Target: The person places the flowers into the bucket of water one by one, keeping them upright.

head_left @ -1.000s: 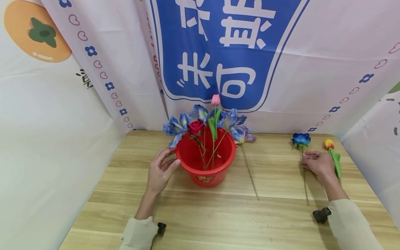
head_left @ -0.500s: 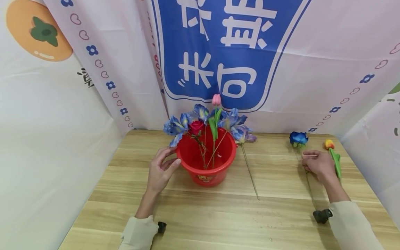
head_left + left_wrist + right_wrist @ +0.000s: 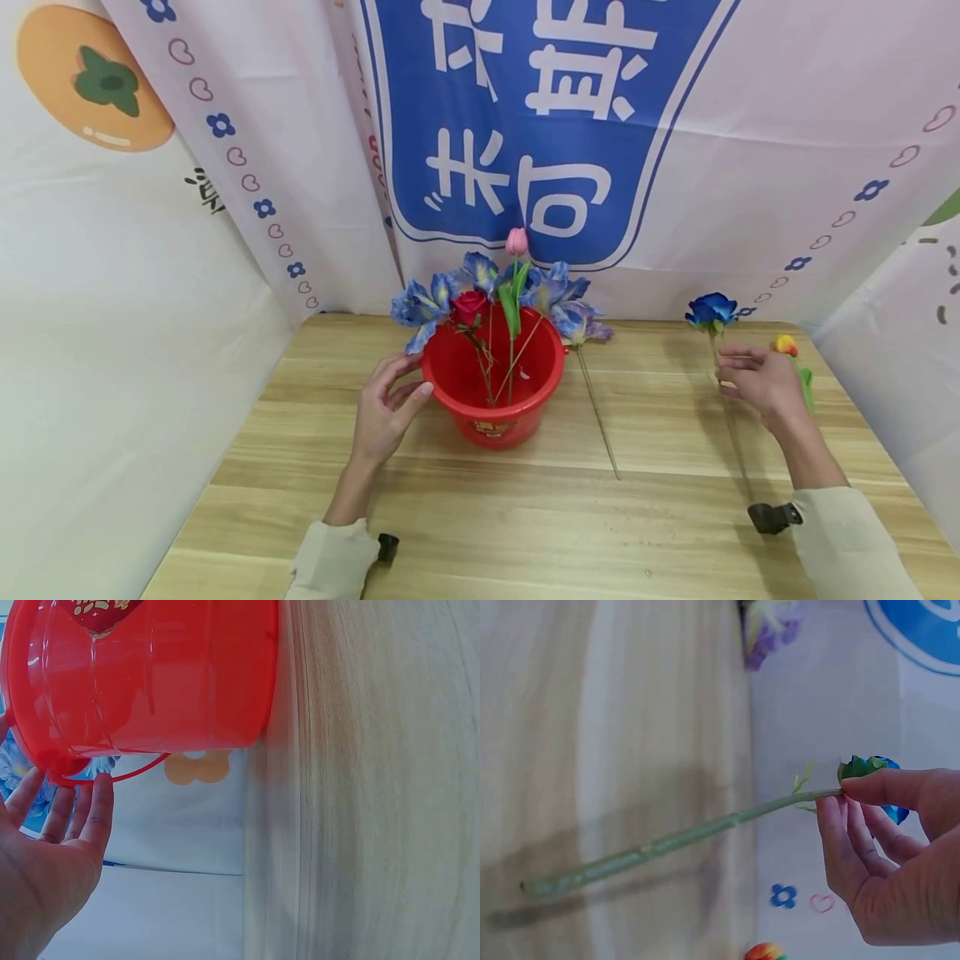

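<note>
In the head view a red plastic bucket (image 3: 495, 425) stands on the table. My left hand (image 3: 386, 408) rests against its left rim, with fairly straight fingers at the rim and handle in the left wrist view. Inside the bucket are a red rose (image 3: 470, 307), a pink tulip (image 3: 517, 242) and several blue irises (image 3: 422, 312). At the right, my right hand (image 3: 761, 387) pinches the stem of a blue rose (image 3: 712, 311) between thumb and fingers. The right wrist view shows the green stem (image 3: 682, 838) slanting away from the hand, its cut end over the table.
A purple-blue iris (image 3: 588, 325) lies beside the bucket, its stem pointing toward the front. An orange-yellow tulip (image 3: 785, 345) lies at the table's right, partly behind the right hand. A printed cloth (image 3: 750, 208) hangs along the table's back edge (image 3: 652, 321).
The right hand has raised the blue rose off the table, its bloom moving slightly left and up. The left hand and the bucket have stayed in place.
</note>
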`<action>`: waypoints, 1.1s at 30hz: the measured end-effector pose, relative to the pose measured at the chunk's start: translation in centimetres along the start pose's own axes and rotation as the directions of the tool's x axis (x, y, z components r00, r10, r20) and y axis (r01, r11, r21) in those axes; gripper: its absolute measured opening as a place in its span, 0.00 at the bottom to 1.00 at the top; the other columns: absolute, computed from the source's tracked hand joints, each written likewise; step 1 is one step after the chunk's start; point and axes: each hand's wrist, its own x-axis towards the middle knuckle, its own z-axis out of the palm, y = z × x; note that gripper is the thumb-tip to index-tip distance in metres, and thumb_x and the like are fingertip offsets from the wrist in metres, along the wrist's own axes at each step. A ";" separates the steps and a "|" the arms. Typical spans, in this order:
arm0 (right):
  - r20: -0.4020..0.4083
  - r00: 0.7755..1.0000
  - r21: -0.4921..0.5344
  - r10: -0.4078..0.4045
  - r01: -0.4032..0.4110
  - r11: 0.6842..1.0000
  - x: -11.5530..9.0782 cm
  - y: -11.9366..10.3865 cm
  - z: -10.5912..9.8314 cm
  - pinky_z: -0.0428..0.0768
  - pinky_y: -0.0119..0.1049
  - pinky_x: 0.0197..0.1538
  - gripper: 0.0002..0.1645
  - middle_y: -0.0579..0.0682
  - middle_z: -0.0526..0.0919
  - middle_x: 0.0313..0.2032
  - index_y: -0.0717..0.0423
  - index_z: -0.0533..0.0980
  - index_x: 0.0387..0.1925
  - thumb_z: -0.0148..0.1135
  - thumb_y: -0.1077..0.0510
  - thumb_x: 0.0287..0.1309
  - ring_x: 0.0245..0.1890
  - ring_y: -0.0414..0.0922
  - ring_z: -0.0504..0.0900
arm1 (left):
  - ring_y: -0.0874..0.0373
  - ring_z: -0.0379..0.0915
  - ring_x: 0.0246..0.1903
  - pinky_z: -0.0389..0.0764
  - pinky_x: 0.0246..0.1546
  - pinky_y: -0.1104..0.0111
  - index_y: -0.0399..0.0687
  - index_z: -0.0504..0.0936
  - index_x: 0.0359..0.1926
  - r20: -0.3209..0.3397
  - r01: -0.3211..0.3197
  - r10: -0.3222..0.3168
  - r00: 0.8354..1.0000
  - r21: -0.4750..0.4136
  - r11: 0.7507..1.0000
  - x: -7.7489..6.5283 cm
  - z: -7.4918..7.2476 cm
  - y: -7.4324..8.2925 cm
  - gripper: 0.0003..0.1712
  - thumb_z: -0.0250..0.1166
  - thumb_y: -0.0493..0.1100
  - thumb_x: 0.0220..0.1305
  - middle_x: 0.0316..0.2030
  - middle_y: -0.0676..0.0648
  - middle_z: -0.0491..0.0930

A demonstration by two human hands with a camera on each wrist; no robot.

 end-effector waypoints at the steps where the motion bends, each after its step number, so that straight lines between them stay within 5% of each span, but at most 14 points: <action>1: -0.001 1.000 0.002 -0.008 0.008 1.000 -0.2 -0.3 0.0 0.92 0.32 0.43 0.31 0.34 0.83 0.41 0.71 0.69 0.72 0.62 0.62 0.75 0.36 0.25 0.83 | 0.61 0.81 0.60 0.89 0.55 0.71 0.31 0.82 0.63 0.001 0.000 0.000 1.000 0.003 1.000 0.0 0.0 0.0 0.26 0.71 0.25 0.64 0.62 0.33 0.78; 9: -0.011 0.995 0.034 -0.104 0.104 0.994 -1.6 -3.4 0.7 0.91 0.28 0.45 0.30 0.33 0.82 0.43 0.71 0.70 0.72 0.63 0.61 0.75 0.39 0.24 0.85 | 0.63 0.80 0.60 0.88 0.56 0.71 0.29 0.81 0.64 0.007 0.003 -0.003 1.000 0.009 1.000 -0.1 0.0 0.0 0.25 0.70 0.26 0.67 0.61 0.32 0.77; 15: -0.018 0.986 0.117 -0.168 0.168 0.979 -2.8 -6.3 1.4 0.90 0.28 0.47 0.17 0.31 0.83 0.42 0.53 0.77 0.61 0.65 0.61 0.74 0.40 0.26 0.87 | 0.62 0.81 0.60 0.89 0.56 0.70 0.30 0.81 0.64 0.002 0.003 -0.003 1.000 0.008 1.000 0.0 0.0 -0.2 0.25 0.70 0.26 0.66 0.61 0.32 0.78; 22: -0.036 0.967 0.337 -0.254 0.251 0.908 -4.3 -9.8 2.7 0.90 0.27 0.44 0.17 0.37 0.87 0.41 0.56 0.79 0.57 0.67 0.69 0.69 0.41 0.29 0.89 | 0.62 0.81 0.60 0.89 0.56 0.70 0.31 0.82 0.64 0.000 0.009 -0.009 1.000 0.007 1.000 0.0 0.0 -0.1 0.25 0.70 0.26 0.65 0.62 0.33 0.78; 33: -0.066 0.936 0.452 -0.347 0.338 0.825 -5.5 -14.5 5.3 0.91 0.29 0.43 0.19 0.44 0.87 0.42 0.63 0.81 0.57 0.69 0.72 0.65 0.40 0.35 0.90 | 0.61 0.81 0.60 0.88 0.56 0.72 0.29 0.81 0.64 -0.002 0.018 -0.019 1.000 -0.025 1.000 0.0 0.1 0.1 0.26 0.70 0.24 0.64 0.62 0.33 0.77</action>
